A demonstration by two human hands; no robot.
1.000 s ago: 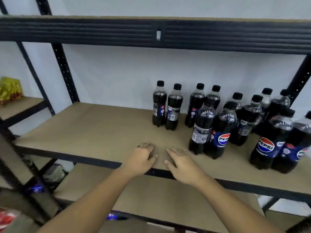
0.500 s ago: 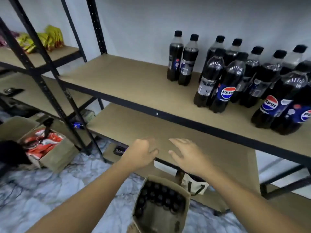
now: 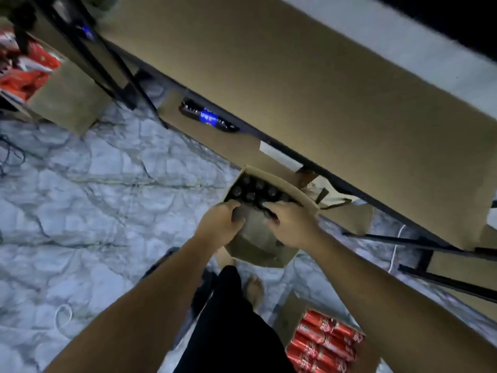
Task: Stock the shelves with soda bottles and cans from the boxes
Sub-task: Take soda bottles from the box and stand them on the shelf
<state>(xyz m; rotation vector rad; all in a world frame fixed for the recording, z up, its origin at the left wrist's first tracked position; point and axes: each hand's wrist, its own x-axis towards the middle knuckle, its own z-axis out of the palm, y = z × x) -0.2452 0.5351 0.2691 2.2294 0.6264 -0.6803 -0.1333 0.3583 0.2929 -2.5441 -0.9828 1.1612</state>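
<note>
Marbled grey flooring (image 3: 88,200) runs beneath a black steel rack where we are restocking soft drinks. At far left an open carton (image 3: 67,103) stands by the rack's upright (image 3: 107,65), with red packets (image 3: 27,74) showing inside it; what they hold is too blurred to read. One blue-labelled bottle (image 3: 209,119) lies on its side on the lowest board.

At centre an open cardboard box (image 3: 266,246) sits on the floor just in front of the rack, packed with soda bottles (image 3: 250,189), of which only the dark caps show, standing upright in rows. We are bent over it at the pick-up step. Our left hand (image 3: 220,228) reaches over the near rim, its fingers (image 3: 232,204) and thumb curled round a dark bottle top. Our right hand (image 3: 293,224) does the same beside it, its fingers (image 3: 269,205) hooked over another top. Blur keeps us from judging how firm either hold is.

Above and to the right, the brown shelf board (image 3: 349,103) shows bare across the part in view. At lower right a second box (image 3: 287,316) holds red cans (image 3: 325,340) lying in rows, untouched.

By our reckoning the next move calls for a straight lift, so the two bottles clear their neighbours and the rim, then a rise to the shelf. Wet or loosely gripped necks could slip.
</note>
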